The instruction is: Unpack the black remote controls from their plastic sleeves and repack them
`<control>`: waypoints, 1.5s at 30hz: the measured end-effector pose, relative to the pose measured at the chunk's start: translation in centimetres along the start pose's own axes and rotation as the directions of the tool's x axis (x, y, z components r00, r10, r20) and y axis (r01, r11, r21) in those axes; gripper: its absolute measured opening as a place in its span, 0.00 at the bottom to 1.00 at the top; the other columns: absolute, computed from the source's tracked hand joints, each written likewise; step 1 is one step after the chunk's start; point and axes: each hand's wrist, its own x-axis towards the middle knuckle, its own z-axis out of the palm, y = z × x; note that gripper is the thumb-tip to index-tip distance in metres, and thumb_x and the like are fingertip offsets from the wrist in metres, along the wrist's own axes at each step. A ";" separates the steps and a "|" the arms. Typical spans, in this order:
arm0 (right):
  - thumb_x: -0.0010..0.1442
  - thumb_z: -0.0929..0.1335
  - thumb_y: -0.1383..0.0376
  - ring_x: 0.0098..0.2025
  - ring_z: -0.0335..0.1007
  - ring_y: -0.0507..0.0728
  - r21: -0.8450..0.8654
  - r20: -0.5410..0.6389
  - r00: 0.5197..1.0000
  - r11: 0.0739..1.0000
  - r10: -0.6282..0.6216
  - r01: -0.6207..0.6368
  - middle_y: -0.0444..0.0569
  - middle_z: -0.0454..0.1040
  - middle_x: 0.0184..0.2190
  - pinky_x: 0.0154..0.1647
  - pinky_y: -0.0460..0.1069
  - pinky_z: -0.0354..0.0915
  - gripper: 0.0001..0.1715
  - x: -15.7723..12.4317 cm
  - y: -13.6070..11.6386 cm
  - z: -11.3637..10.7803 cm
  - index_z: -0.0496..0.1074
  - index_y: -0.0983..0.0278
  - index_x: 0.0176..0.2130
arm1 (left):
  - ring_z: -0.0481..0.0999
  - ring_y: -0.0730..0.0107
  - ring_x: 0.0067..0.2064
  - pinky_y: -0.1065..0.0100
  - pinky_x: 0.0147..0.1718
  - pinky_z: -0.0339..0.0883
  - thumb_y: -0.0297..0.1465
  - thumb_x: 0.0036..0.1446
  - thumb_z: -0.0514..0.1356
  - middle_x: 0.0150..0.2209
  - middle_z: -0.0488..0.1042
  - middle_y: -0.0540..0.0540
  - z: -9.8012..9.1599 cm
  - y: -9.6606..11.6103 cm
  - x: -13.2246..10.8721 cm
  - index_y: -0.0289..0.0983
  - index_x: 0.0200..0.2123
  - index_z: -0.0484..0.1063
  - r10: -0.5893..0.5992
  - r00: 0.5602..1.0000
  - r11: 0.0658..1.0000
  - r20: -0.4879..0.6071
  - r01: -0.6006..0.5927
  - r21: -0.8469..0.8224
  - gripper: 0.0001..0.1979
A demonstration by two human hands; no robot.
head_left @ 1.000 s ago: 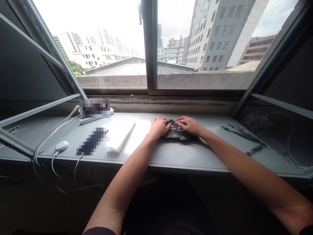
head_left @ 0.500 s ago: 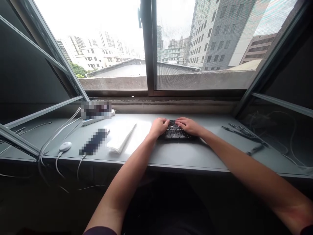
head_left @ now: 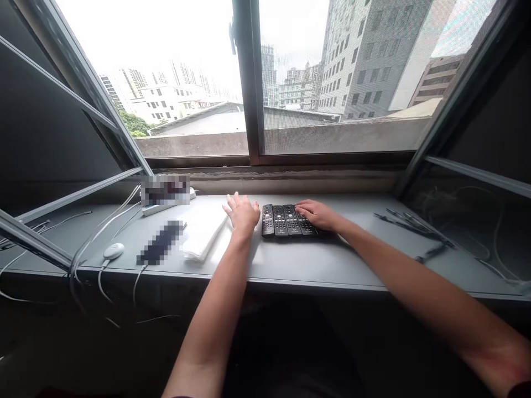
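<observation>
Several black remote controls (head_left: 286,221) lie side by side on the grey tabletop, buttons facing up. My right hand (head_left: 318,214) rests over the right-hand ones, fingers laid across their tops and covering part of them. To the left of the row, my left hand (head_left: 242,213) is over the table with its fingers spread and nothing in it. Its fingertips are close to the right edge of a flat white stack that looks like thin plastic sleeves (head_left: 203,235). Whether they touch it I cannot tell.
On the left are a blurred-out dark phone-like object (head_left: 161,243), a white round charger (head_left: 113,251) with cables and a power strip (head_left: 166,204). Dark thin cables or tools (head_left: 410,224) lie on the right. Metal frame bars (head_left: 74,188) flank the table; a window (head_left: 253,83) stands behind.
My left hand has come off the remote controls and moved left toward the white stack, its fingers spreading. The left remotes are uncovered now. My right hand has stayed in place.
</observation>
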 end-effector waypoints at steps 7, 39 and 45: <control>0.77 0.64 0.51 0.67 0.74 0.68 0.006 -0.005 1.000 1.000 -0.005 0.005 0.54 0.80 0.62 0.75 0.64 0.65 0.25 -0.1 -0.3 -0.1 0.85 0.57 0.57 | 0.72 0.49 0.69 0.51 0.66 0.69 0.22 0.68 0.54 0.74 0.65 0.38 0.0 -2.8 1.1 0.43 0.66 0.74 -0.066 0.998 0.996 0.017 0.067 -0.059 0.27; 0.76 0.64 0.50 0.66 0.74 0.68 -0.009 0.004 1.000 1.000 -0.028 0.028 0.57 0.79 0.63 0.74 0.62 0.65 0.27 -0.3 -0.4 -0.1 0.84 0.59 0.58 | 0.73 0.50 0.70 0.49 0.66 0.74 0.22 0.71 0.55 0.82 0.47 0.45 0.5 -3.6 2.0 0.48 0.67 0.76 -0.130 0.990 0.989 -0.055 0.126 -0.076 0.27; 0.77 0.63 0.50 0.68 0.73 0.68 -0.013 0.017 0.999 0.999 -0.034 0.034 0.58 0.79 0.63 0.75 0.62 0.63 0.28 -0.3 -0.4 -0.1 0.83 0.61 0.59 | 0.82 0.53 0.60 0.51 0.58 0.80 0.19 0.67 0.49 0.84 0.37 0.46 0.5 -3.5 2.1 0.49 0.76 0.64 -0.159 0.987 0.984 0.006 0.159 -0.086 0.37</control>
